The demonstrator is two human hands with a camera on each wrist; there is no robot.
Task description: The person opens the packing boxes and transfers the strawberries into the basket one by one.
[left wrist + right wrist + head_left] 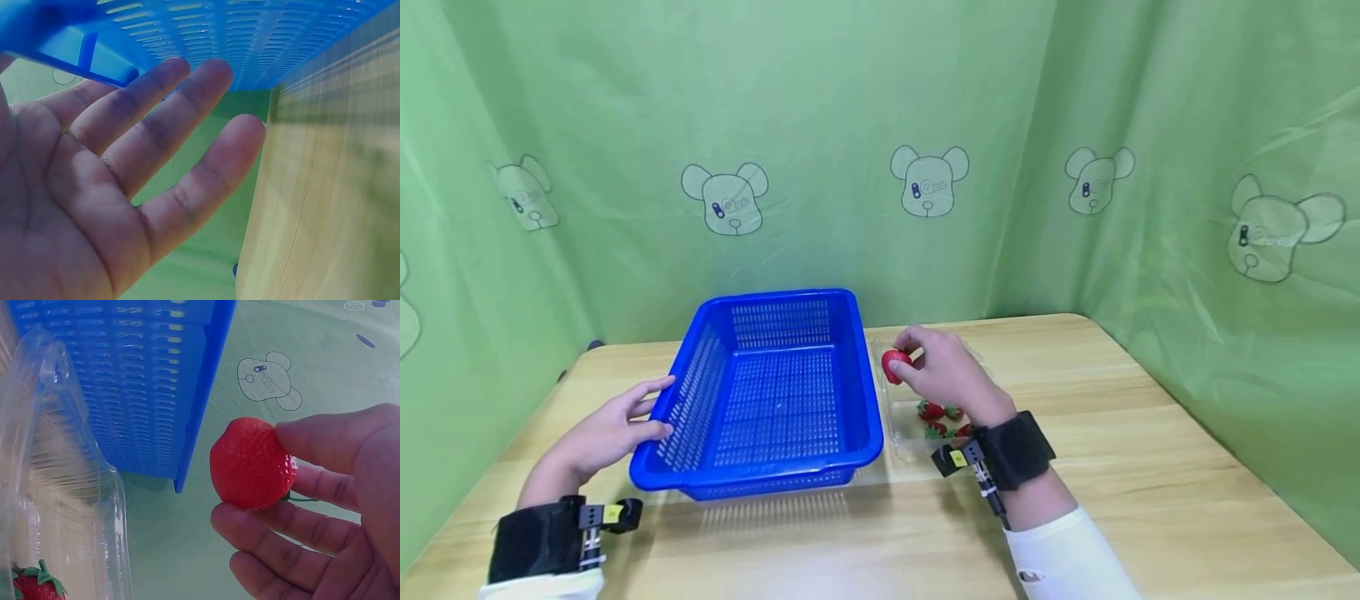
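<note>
A blue plastic basket (778, 408) with slotted walls is at the left of the table, with nothing inside. My left hand (613, 429) holds its left rim, thumb over the edge; in the left wrist view the fingers (172, 119) extend along the outside of the wall. A red strawberry (250, 464) is pinched between thumb and fingers of my right hand (943, 371), raised above a clear plastic box (904, 429). Several strawberries with green leaves (931, 410) lie in that box, just right of the basket. My right wrist partly covers the box.
The light wooden table (1120, 467) extends in front and to the right. A green curtain (820, 108) with printed bear heads encloses the back and both sides. Close to the basket's right wall stands the box's transparent side (115, 519).
</note>
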